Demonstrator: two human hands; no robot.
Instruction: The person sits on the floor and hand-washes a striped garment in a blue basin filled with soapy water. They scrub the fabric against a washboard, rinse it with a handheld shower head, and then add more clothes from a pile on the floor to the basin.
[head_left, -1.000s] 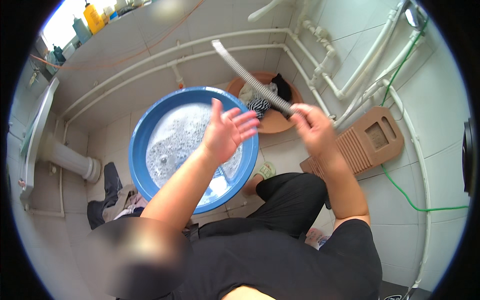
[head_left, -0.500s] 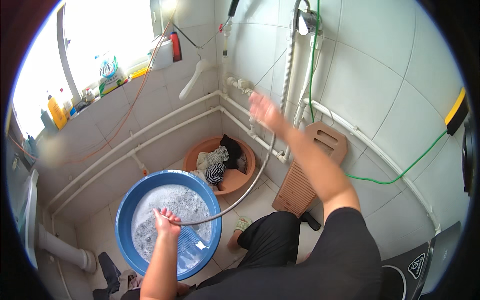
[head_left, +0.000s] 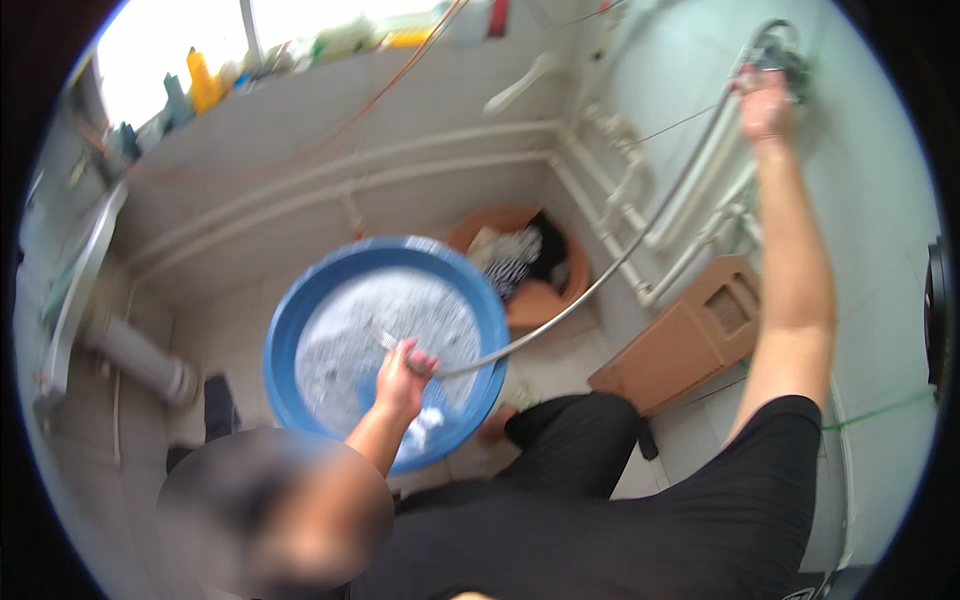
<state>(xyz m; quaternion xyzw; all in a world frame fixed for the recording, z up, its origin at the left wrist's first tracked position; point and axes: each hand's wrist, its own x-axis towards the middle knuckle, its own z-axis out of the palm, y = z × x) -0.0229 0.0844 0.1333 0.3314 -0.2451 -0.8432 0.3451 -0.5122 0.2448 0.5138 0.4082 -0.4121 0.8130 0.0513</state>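
My left hand (head_left: 403, 378) is closed around the end of a grey flexible shower hose (head_left: 580, 300), over a blue tub (head_left: 283, 345). Foamy, greyish water (head_left: 395, 305) fills the tub, and part of a ribbed washboard surface shows near that hand. From there the hose curves right and climbs the wall to a metal shower faucet (head_left: 785, 68). At the upper right, my raised right hand (head_left: 765, 108) has its fingers on the faucet, somewhat blurred. A pale streak by the hose end is too blurred to identify.
A brown basin (head_left: 535, 312) with dark and striped clothes (head_left: 515, 260) stands behind the tub. A brown washboard (head_left: 690, 335) leans by the right wall pipes (head_left: 690, 210). Bottles (head_left: 203, 85) line the window sill. A blurred patch covers the lower left.
My right hand has moved up and right from beside the wall pipes to the faucet. The view has shifted; my left hand still holds the hose over the tub.
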